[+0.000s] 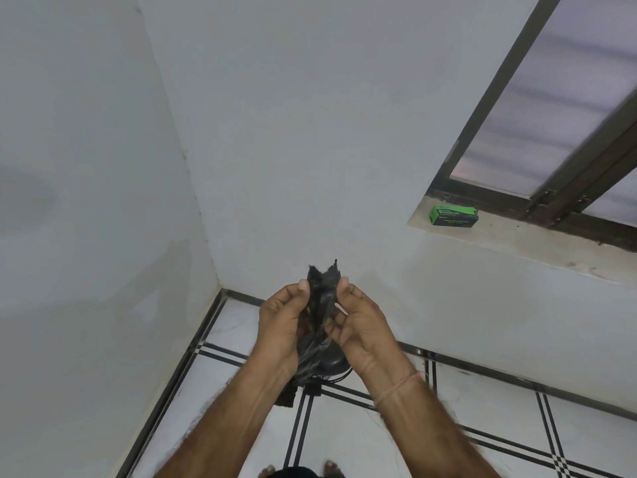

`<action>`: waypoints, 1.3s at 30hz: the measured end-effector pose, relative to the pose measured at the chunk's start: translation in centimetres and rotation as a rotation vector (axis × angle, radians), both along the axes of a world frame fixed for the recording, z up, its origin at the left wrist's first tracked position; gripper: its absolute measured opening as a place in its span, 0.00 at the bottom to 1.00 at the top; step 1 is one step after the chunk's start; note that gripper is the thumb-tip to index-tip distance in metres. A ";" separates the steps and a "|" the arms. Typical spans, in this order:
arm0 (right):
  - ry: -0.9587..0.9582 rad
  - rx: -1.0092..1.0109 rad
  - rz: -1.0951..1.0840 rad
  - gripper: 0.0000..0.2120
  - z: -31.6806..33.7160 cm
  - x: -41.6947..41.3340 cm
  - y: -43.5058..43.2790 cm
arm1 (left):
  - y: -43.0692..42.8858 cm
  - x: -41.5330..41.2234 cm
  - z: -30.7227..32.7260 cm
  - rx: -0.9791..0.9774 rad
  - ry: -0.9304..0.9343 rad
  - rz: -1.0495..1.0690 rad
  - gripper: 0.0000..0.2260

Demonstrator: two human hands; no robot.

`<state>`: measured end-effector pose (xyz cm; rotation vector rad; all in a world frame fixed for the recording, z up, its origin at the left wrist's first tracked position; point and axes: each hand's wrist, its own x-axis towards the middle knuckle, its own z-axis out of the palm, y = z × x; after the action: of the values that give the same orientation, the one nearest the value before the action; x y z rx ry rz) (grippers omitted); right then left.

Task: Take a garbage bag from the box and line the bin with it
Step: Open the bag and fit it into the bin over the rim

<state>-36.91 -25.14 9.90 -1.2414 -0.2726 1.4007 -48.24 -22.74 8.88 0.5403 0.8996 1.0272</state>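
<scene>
- A person stands in the corner of a room and looks down at their own two bare hands, raised together in front of pale walls.
- The left hand [281, 317] and the right hand [360, 322] each pinch one side of a folded black garbage bag [322, 298] near its top — thumb and fingers closed tight on the thin plastic, the two thumbs close together with the bag between them.
- The bag's ragged top edge sticks up just above the thumbs; the rest hangs down between the palms, bunched and narrow, and its lower end shows beside the left wrist.
- A thin thread band [400, 388] circles the right wrist.
- Directly below the hands, mostly hidden by them, a dark rounded object [332, 363] sits on the floor; whether it is the bin cannot be told.
- A green box [453, 215] lies on the window sill [517, 241] to the upper right, well apart from the hands, below a dark-framed window [551, 132] with frosted panes.
- The floor [482, 408] is white tile with black lines, and bare toes [331, 468] show at the bottom edge.
</scene>
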 end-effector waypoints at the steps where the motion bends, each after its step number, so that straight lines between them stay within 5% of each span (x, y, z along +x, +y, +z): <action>1: -0.034 -0.004 -0.029 0.06 -0.1 0.3 0.1 | 0.2 -0.1 -0.2 -0.008 0.010 0.023 0.10; 5: -0.231 -0.079 -0.168 0.10 -1.1 2.6 1.2 | 1.5 -0.4 -1.8 0.010 0.226 0.180 0.10; 9: -0.199 -0.089 -0.317 0.14 -2.6 4.6 2.5 | 2.0 0.1 -2.4 0.177 0.432 0.235 0.12; 12: -0.219 -0.004 -0.302 0.15 -2.7 5.4 2.1 | 1.9 0.7 -3.0 0.262 0.524 0.186 0.12; 18: -0.386 0.193 -0.115 0.12 -1.5 8.7 1.0 | 1.9 1.4 -3.1 0.101 0.560 0.134 0.11; 21: -0.418 0.253 0.036 0.12 -0.5 10.0 1.1 | 2.5 2.9 -0.6 0.366 0.588 -0.177 0.24; 24: -0.416 0.283 0.157 0.12 0.6 11.1 1.5 | 2.7 5.3 1.5 0.514 0.560 -0.549 0.17; 26: -0.432 0.296 0.191 0.13 1.1 12.1 1.9 | 2.7 6.0 1.9 0.505 0.525 -0.597 0.09; 30: -0.429 0.301 0.257 0.14 1.5 14.2 2.8 | 2.0 6.7 2.0 0.379 0.360 -0.611 0.09; 32: -0.482 0.263 0.234 0.12 1.0 14.6 3.4 | 1.5 7.6 1.8 0.288 0.297 -0.562 0.10; 36: -1.176 0.188 -0.098 0.07 -1.2 15.0 2.5 | 0.6 9.6 1.1 0.190 0.315 -0.246 0.11; 39: -0.829 0.246 0.052 0.10 -0.9 13.0 -0.9 | 0.4 10.3 0.6 0.120 0.265 -0.089 0.12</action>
<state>-23.87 -25.99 9.03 -1.5534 -1.0162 0.7921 -37.91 -22.38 9.45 0.8241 1.0407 0.9457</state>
